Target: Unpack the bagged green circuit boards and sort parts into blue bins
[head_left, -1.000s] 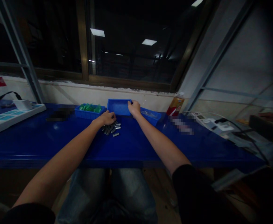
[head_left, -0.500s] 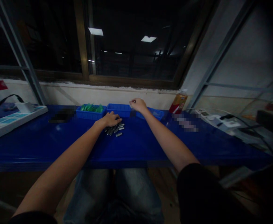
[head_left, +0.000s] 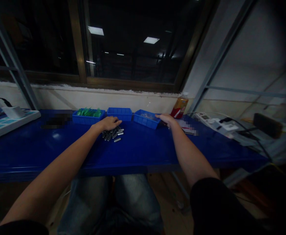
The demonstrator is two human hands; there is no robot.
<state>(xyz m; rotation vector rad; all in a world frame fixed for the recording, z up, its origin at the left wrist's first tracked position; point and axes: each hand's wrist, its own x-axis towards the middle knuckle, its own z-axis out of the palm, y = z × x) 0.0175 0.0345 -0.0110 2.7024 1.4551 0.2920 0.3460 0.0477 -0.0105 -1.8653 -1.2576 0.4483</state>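
My left hand (head_left: 111, 123) rests over a pile of small metal cylinders (head_left: 108, 136), fingers apart and slightly bent, hiding part of the pile. One metal cylinder (head_left: 117, 140) lies apart, nearer the table's front. At the right, my right hand (head_left: 166, 119) grips the right end of a blue bin (head_left: 146, 122), which sits at an angle and contains clear, thin pieces (head_left: 148, 116). Its lower fingers are partly hidden.
A second blue bin (head_left: 119, 114) stands in the middle, and a third blue bin (head_left: 89, 120) at left holds green pieces (head_left: 90, 112). A drink bottle (head_left: 180, 106) stands behind my right hand. Power strips (head_left: 15, 121) with cables lie at both sides of the blue table (head_left: 138, 151).
My right hand has moved from above the middle and right bins to the right bin's right end. That bin has shifted slightly left. My left hand stays over the pile.
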